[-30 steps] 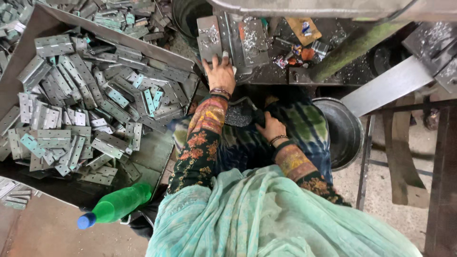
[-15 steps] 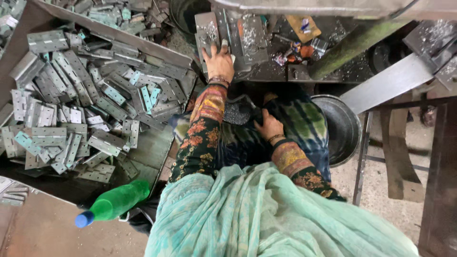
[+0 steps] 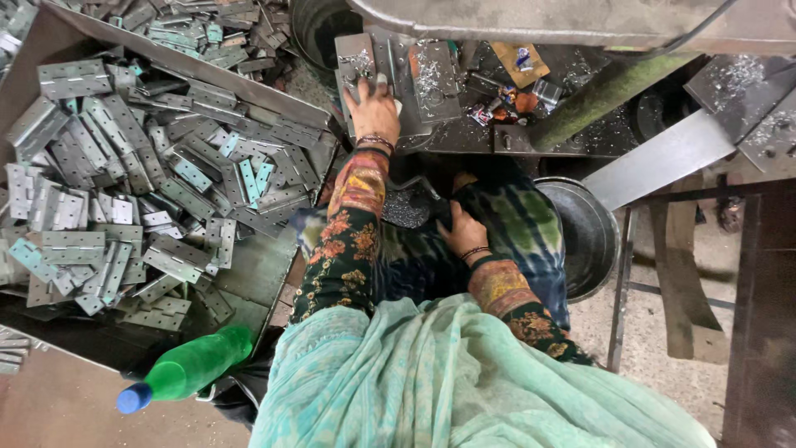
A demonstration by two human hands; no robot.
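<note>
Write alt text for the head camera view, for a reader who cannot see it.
Seen from above, a seated person's left hand lies flat on a metal plate on a cluttered machine bed, while the right hand rests in the lap. A tray heaped with grey metal hinges sits to the left, with a green plastic bottle lying below it.

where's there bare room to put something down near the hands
Bare sheet shows in the tray between the hinge pile and the green bottle. The ledge around the left hand is crowded with shavings and scraps; the right hand rests on the lap.
</note>
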